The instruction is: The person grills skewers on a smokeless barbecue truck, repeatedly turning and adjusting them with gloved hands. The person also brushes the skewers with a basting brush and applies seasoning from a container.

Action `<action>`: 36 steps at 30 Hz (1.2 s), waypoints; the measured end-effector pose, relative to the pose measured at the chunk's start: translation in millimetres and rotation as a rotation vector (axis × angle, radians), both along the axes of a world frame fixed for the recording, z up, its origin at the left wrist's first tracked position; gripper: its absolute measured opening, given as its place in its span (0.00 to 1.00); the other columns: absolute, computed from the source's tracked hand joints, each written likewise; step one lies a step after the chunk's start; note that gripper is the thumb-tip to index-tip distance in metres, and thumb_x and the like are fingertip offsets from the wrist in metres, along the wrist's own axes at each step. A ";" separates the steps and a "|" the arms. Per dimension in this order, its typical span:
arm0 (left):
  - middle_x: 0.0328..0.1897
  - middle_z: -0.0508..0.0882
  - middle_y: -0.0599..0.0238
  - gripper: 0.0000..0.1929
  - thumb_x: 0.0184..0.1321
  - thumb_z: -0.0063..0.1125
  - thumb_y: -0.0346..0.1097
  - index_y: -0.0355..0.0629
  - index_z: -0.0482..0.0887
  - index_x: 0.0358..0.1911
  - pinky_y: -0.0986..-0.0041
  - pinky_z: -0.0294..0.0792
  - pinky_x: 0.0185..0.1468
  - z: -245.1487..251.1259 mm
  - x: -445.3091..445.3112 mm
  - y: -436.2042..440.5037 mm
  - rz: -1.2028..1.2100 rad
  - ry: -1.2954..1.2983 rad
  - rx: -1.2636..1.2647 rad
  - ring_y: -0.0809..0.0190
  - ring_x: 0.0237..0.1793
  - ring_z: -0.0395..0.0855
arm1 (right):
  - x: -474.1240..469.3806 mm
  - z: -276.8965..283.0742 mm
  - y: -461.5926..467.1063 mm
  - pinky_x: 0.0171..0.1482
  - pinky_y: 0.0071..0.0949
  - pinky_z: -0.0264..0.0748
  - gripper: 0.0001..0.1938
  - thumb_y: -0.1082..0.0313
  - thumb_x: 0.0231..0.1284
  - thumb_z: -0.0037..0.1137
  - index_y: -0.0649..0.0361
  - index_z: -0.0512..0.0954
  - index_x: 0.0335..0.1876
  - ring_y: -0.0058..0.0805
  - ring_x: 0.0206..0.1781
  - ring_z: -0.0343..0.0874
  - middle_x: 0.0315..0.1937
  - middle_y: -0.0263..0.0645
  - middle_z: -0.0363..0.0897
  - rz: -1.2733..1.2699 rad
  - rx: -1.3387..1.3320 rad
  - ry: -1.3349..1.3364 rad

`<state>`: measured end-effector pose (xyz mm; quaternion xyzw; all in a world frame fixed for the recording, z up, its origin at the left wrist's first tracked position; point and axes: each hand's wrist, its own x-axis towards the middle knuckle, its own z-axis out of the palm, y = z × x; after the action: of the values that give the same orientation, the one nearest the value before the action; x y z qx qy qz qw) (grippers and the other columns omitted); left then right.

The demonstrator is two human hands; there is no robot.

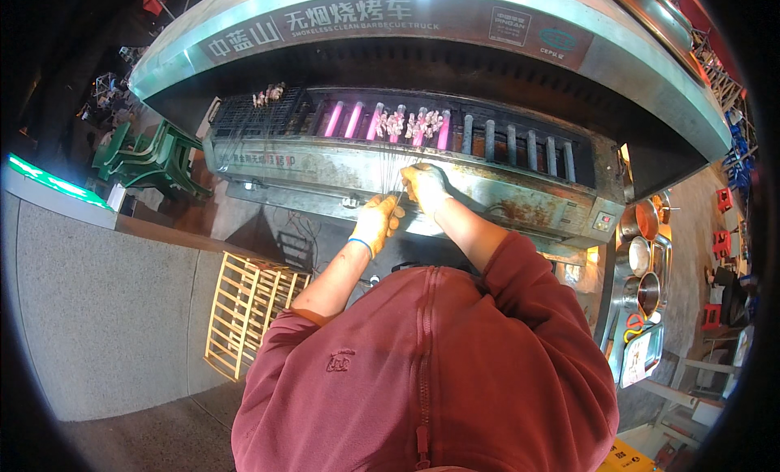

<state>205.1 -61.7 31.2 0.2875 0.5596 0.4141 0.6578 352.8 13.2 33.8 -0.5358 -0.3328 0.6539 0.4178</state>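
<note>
My left hand (378, 222), in a yellowish glove with a blue band at the wrist, grips the handle ends of a bunch of thin metal skewers (387, 167). Close by on the right, my right hand (422, 182), gloved too, has its fingers curled around the ends of more skewers. Pieces of meat (390, 125) on the left bunch and further meat pieces (425, 125) on the right bunch lie over the glowing pink heating tubes (352, 120) of the barbecue grill (487, 182). The fingertips partly hide the skewer ends.
More meat skewers (268, 95) rest on a wire rack (253, 115) at the grill's left end. Unlit tubes (530, 146) fill its right part, beneath a metal hood (396, 21). Metal pots (640, 256) and a tray (643, 353) stand at right. A wooden rack (250, 313) stands at lower left.
</note>
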 end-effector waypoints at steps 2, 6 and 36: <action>0.30 0.82 0.68 0.08 0.73 0.55 0.41 0.48 0.75 0.45 0.79 0.58 0.20 -0.7 0.6 0.3 0.005 -0.022 -0.011 0.73 0.19 0.71 | 0.4 0.9 -0.8 0.25 0.23 0.66 0.06 0.66 0.64 0.61 0.60 0.80 0.39 0.20 0.23 0.70 0.28 0.33 0.79 -0.015 0.003 -0.006; 0.31 0.82 0.68 0.08 0.73 0.57 0.41 0.48 0.76 0.46 0.79 0.58 0.20 0.9 2.7 0.7 0.019 -0.079 -0.034 0.73 0.19 0.71 | 4.2 -4.9 1.1 0.27 0.24 0.68 0.07 0.65 0.63 0.62 0.59 0.80 0.41 0.21 0.25 0.73 0.29 0.33 0.80 -0.006 0.001 0.041; 0.35 0.77 0.74 0.21 0.81 0.41 0.48 0.40 0.76 0.63 0.77 0.59 0.27 -5.3 -3.7 67.7 -0.261 -0.370 -0.178 0.71 0.25 0.67 | 48.5 -88.8 -20.2 0.30 0.26 0.73 0.06 0.61 0.69 0.61 0.53 0.83 0.43 0.21 0.28 0.76 0.30 0.29 0.81 0.000 0.097 0.534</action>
<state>201.5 6.0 25.8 0.2174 0.4220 0.3203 0.8198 401.2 -7.0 -55.0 -0.3238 -0.2417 0.7555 0.5157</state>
